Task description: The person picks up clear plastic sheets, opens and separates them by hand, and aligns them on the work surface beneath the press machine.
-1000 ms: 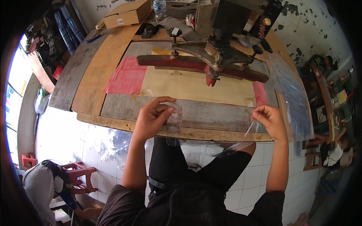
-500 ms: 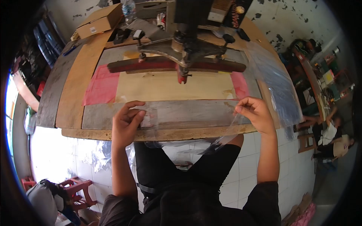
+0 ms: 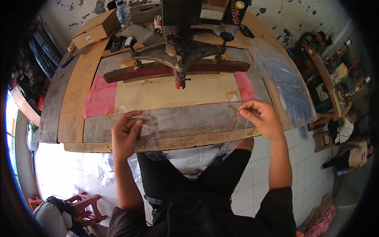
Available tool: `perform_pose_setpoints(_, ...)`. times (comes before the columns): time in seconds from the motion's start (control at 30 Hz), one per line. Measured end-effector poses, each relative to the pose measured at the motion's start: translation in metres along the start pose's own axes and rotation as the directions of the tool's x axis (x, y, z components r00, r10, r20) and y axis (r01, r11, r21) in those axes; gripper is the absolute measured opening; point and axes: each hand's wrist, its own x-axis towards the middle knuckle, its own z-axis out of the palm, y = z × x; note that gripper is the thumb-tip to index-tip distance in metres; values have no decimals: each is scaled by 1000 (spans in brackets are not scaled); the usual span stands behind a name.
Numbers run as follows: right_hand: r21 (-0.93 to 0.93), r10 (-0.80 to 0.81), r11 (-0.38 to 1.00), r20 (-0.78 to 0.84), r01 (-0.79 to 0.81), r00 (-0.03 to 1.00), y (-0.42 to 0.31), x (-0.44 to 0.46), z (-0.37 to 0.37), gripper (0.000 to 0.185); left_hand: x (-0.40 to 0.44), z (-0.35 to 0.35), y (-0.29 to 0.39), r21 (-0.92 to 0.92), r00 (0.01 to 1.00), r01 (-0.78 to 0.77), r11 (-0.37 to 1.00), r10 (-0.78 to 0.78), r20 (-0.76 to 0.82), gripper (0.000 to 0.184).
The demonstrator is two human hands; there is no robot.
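Note:
Between my two hands a clear plastic sheet (image 3: pixel 228 149) hangs and sags over the table's front edge. My left hand (image 3: pixel 125 135) pinches its left side, thumb against the fingers. The right top corner is pinched in my right hand (image 3: pixel 261 118), which is held a little higher. Beyond the sheet lies a cream-coloured sheet (image 3: pixel 173 93) on the table, with pink patches (image 3: pixel 100 96) at both ends. Above it stands a press with a long dark red bar (image 3: pixel 138 74) on a metal bracket, apart from both hands.
A stack of clear plastic sheets (image 3: pixel 290 85) lies on the table's right side. At the back are a cardboard box (image 3: pixel 94 29), a water bottle (image 3: pixel 123 15) and a phone (image 3: pixel 247 31). A red stool (image 3: pixel 89 205) stands at lower left. Other people sit and stand far right.
The view has shifted slightly, so the press and table sit a little further left. Both hands keep their pinch on the plastic sheet, which hangs a bit more spread out.

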Motion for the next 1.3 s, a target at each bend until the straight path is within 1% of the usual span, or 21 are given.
perform_pose_setpoints(0.03,2,-1,1000,1,1,1000,4,-2,3,13,-2,0,3,2,1000,0,1000,0,-1,24)
perform_pose_setpoints(0.1,-48,9,999,-71,-12,997,14,-9,10,13,-10,1,6,286,999,21,958,-10,-38,19)
perform_pose_setpoints(0.13,-43,12,999,-73,-16,997,18,-14,14,13,-16,4,4,290,999,23,957,-13,-34,19)
perform_pose_setpoints(0.2,-46,26,998,-142,-33,989,26,-27,24,15,-34,12,-2,251,982,-63,966,104,-155,15)
perform_pose_setpoints(0.23,10,26,1000,-181,-24,983,32,-33,31,16,-43,13,0,428,963,-146,892,227,-146,13)
perform_pose_setpoints(0.27,14,33,999,-179,-31,983,39,-40,38,16,-50,14,-5,430,965,-140,892,221,-144,13)
perform_pose_setpoints(0.33,88,29,996,-256,-6,966,50,-52,50,18,-63,19,-19,596,890,-259,760,427,-157,9)
perform_pose_setpoints(0.4,94,42,995,-265,-18,963,61,-61,58,16,-74,20,-32,576,913,-223,786,376,-160,13)
perform_pose_setpoints(0.47,-200,-227,966,-372,161,900,77,-68,67,12,-79,22,-50,621,796,-408,670,594,-118,17)
perform_pose_setpoints(0.5,-321,-350,912,-286,255,892,88,-71,65,12,-80,21,-55,667,762,-444,598,644,-69,20)
perform_pose_setpoints(0.53,-317,-345,915,-287,251,894,92,-70,69,12,-81,22,-59,668,765,-443,597,640,-66,20)
perform_pose_setpoints(0.6,-450,-572,795,-331,408,750,95,-63,79,3,-81,25,-64,654,740,-481,584,670,-53,23)
perform_pose_setpoints(0.67,-531,-635,732,-304,427,710,99,-60,87,6,-81,25,-68,668,728,-490,561,685,-41,23)
perform_pose_setpoints(0.73,-603,-783,603,-323,522,531,115,-57,96,12,-81,27,-71,681,713,-498,537,701,-31,22)
perform_pose_setpoints(0.83,-658,-810,565,-329,498,484,126,-51,103,13,-77,30,-70,716,682,-499,489,731,-24,22)
perform_pose_setpoints(0.93,-662,-818,562,-353,497,455,125,-53,102,12,-80,27,-67,708,706,-481,517,707,-36,20)
perform_pose_setpoints(1.03,-525,-798,600,-341,604,497,100,-59,88,14,-88,17,-57,465,843,-367,806,500,-200,9)
perform_pose_setpoints(1.13,-322,-564,825,-414,465,714,57,-82,73,3,-87,8,-15,340,882,-255,905,362,-303,5)
perform_pose_setpoints(1.2,-10,-319,938,-423,347,848,13,-74,63,8,-73,6,18,276,886,-242,930,328,-327,8)
perform_pose_setpoints(1.27,-25,-277,956,-410,293,869,-1,-46,53,10,-51,1,43,270,973,29,962,35,-226,10)
perform_pose_setpoints(1.3,-78,-251,968,-374,240,893,-2,-27,48,11,-34,2,44,281,983,57,958,-5,-184,12)
